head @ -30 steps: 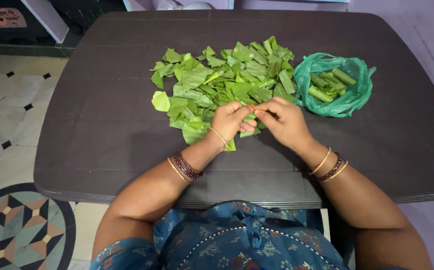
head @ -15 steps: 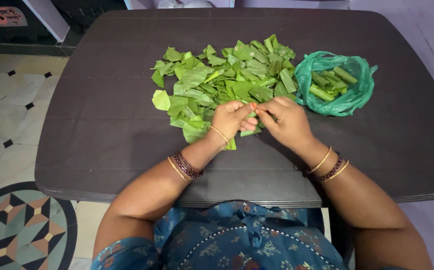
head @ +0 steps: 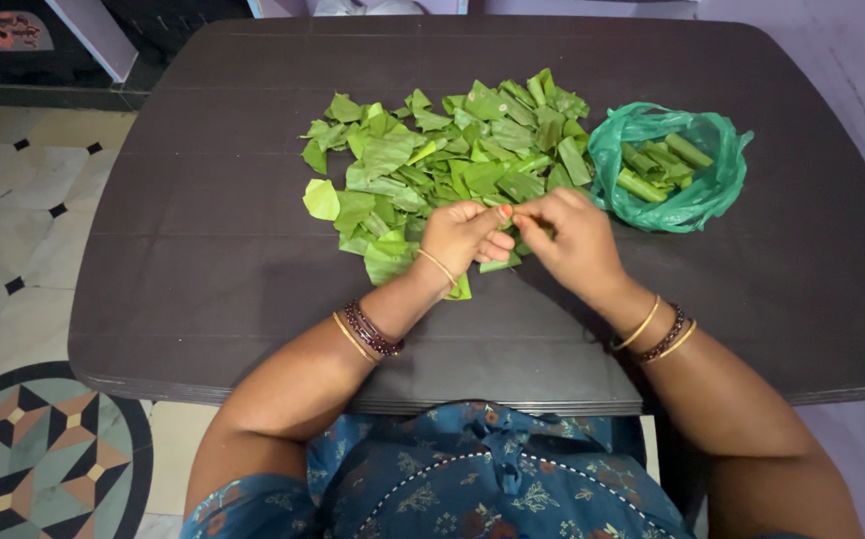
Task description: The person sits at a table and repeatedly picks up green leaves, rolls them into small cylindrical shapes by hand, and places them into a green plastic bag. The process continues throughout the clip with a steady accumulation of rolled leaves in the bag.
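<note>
**A:** What did you have at the fingers?

**B:** I saw a folded green leaf piece (head: 498, 264), smooth and flat, near the table's front middle. The left hand (head: 462, 238) and right hand (head: 574, 240) met fingertip to fingertip, both pinched shut on it.

**A:** Counts?

**B:** Two hands. One loose heap of cut leaves (head: 442, 160), too many to count, irregular and matte. One crinkled, glossy green plastic bag (head: 712, 190), mouth open, holding several leaf rolls (head: 657, 165).

**A:** Room?

**B:** The dark table (head: 203, 260) had rounded corners. I saw bare wood left of the heap and along the near edge; the bag sat just beside the heap.
</note>
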